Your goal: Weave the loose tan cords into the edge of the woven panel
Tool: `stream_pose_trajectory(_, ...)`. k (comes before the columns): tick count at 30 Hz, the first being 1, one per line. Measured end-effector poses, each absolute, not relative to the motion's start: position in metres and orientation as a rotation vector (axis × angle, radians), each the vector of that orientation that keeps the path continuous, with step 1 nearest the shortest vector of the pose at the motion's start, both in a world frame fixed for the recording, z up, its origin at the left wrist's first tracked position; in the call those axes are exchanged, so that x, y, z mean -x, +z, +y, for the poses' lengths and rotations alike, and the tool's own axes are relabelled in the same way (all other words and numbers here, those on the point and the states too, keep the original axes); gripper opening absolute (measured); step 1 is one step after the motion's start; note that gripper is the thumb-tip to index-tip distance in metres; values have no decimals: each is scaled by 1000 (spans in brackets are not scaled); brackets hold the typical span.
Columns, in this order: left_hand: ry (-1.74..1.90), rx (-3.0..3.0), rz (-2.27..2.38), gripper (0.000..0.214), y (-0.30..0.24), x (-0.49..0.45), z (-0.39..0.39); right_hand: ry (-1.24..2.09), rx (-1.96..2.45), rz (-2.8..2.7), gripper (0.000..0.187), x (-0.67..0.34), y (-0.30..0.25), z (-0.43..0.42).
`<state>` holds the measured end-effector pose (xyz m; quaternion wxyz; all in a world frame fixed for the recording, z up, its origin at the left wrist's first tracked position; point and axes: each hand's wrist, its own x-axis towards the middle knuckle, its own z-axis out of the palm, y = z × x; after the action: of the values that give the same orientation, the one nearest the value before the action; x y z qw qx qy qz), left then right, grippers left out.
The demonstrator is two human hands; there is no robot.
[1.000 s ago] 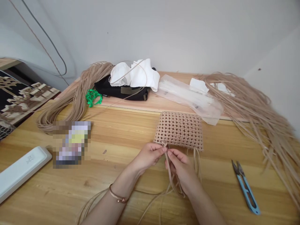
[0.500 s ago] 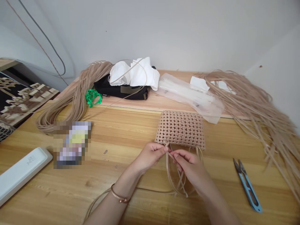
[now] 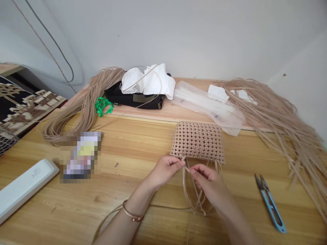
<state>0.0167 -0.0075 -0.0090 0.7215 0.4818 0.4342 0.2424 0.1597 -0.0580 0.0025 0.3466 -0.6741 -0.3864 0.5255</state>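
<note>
A tan woven panel [image 3: 198, 141] of knotted cord lies flat on the table, loose strands hanging from its near edge. At the near left corner, my left hand [image 3: 166, 170] pinches a strand close to the weave. My right hand [image 3: 205, 178] grips a cord strand [image 3: 187, 168] between thumb and fingers just to the right, a short gap from the left fingertips. Below the hands, several loose strand ends [image 3: 199, 204] loop and cross on the wood. One long strand runs left under my left wrist.
Blue-handled thread snips [image 3: 270, 204] lie at the right. Bundles of tan cord sit at the back left [image 3: 84, 102] and right [image 3: 276, 109]. Behind are a black bag [image 3: 135, 100] with white paper and a plastic bag [image 3: 204, 103]. A white case [image 3: 28, 187] is at the left.
My right hand has drawn slightly to the right, widening the gap between the fingertips with the strand stretched across it. The whole view has shifted slightly.
</note>
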Motion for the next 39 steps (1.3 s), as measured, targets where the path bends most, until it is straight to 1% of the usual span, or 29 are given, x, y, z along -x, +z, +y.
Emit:
stream_pose_trajectory(8, 533, -1052, 936, 43, -11, -16, -7, 1477, 1726, -902, 14, -160, 2, -57)
stream_pose_trajectory(13, 529, -1037, 935, 45, -10, -16, -7, 1356, 1693, -919, 16, -158, 2, -58)
stream_pose_trajectory(17, 542, -1036, 933, 44, -9, -17, -8, 1279, 1699, -1076, 14, -159, 1, -57)
stream_pose_trajectory(21, 560, -1027, 932, 41, -8, -18, -8, 1226, 1742, -1156, 16, -157, 2, -55)
stream_pose_trajectory(24, 566, -986, 931, 40, -7, -18, -9, 1223, 1790, -1133, 21, -154, 2, -52)
stream_pose_trajectory(28, 555, -874, 892, 37, -7, -16, -8, 1302, 1757, -1067, 23, -150, -2, -48)
stream_pose_trajectory(33, 470, -805, 878, 23, -9, -10, -6, 1382, 1682, -996, 20, -149, -6, -45)
stream_pose_trajectory(36, 440, -863, 906, 16, -9, -9, -6, 1334, 1657, -908, 22, -145, -8, -47)
stream_pose_trajectory(39, 405, -1023, 963, 20, -5, -8, -7, 1304, 1645, -852, 23, -142, -8, -50)
